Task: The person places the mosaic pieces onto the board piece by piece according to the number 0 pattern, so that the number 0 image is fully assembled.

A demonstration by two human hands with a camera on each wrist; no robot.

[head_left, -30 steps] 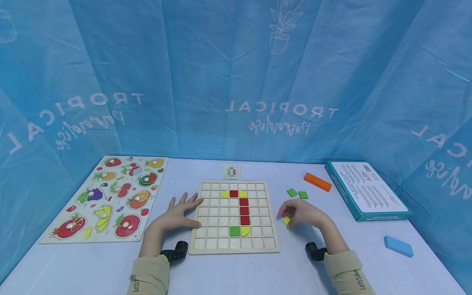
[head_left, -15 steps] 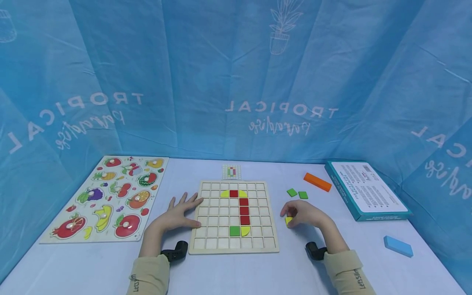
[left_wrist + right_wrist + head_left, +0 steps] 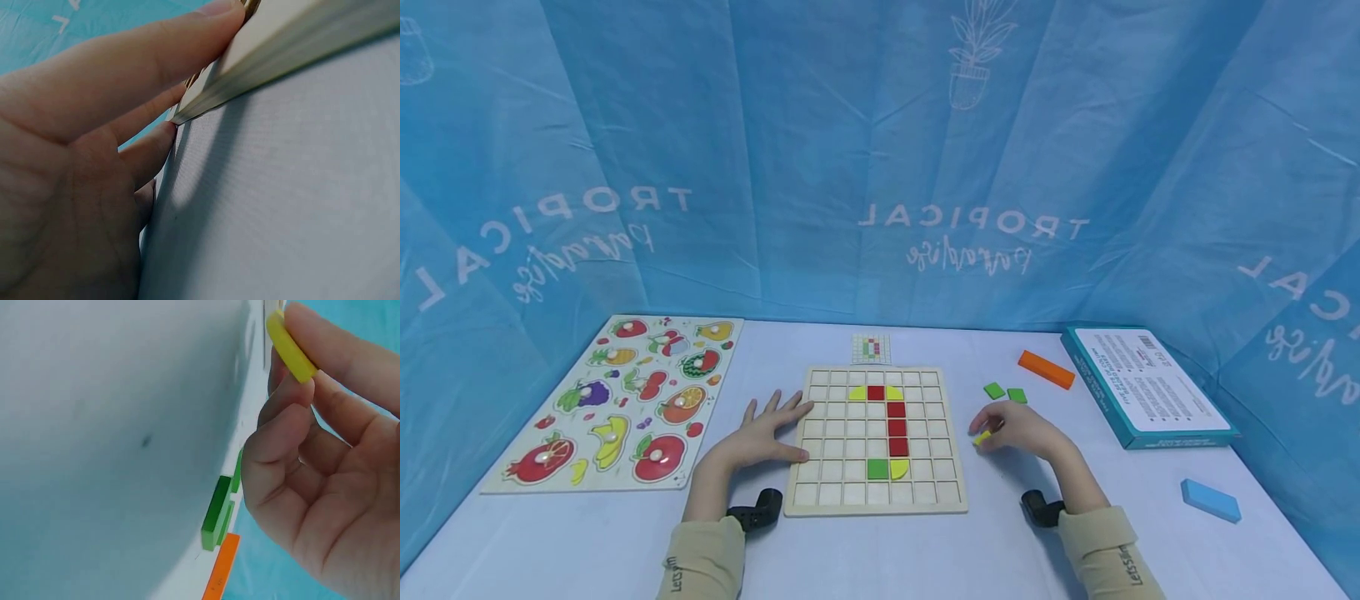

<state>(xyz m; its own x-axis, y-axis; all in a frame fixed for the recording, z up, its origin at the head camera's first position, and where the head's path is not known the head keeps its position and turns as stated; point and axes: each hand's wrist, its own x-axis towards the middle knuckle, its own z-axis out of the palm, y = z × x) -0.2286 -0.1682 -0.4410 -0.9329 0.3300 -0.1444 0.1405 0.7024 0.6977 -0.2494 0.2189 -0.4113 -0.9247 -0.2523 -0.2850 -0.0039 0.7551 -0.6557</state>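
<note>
My right hand (image 3: 1019, 428) pinches a small yellow tile (image 3: 291, 351) between thumb and fingers, just right of the wooden grid board (image 3: 853, 494). In the right wrist view the tile stands tilted, its edge facing the camera. With fingers spread, my left hand (image 3: 758, 437) rests against the board's left edge; the left wrist view has the thumb (image 3: 206, 37) on the rim. On the board lie a column of red tiles (image 3: 897, 427), a red tile between two rounded yellow tiles above, and a green tile (image 3: 877, 469) beside a rounded yellow one below.
Loose green tiles (image 3: 1017, 396) lie beyond my right hand. An orange block (image 3: 1046, 370), a teal box (image 3: 1150, 383) and a blue block (image 3: 1211, 501) are farther right. A small pattern card (image 3: 871, 349) sits behind the board; a fruit puzzle (image 3: 647, 417) lies left.
The right hand's fingers have shifted slightly, turning the yellow tile so that less of its face shows in the head view. The left hand and the board stay still.
</note>
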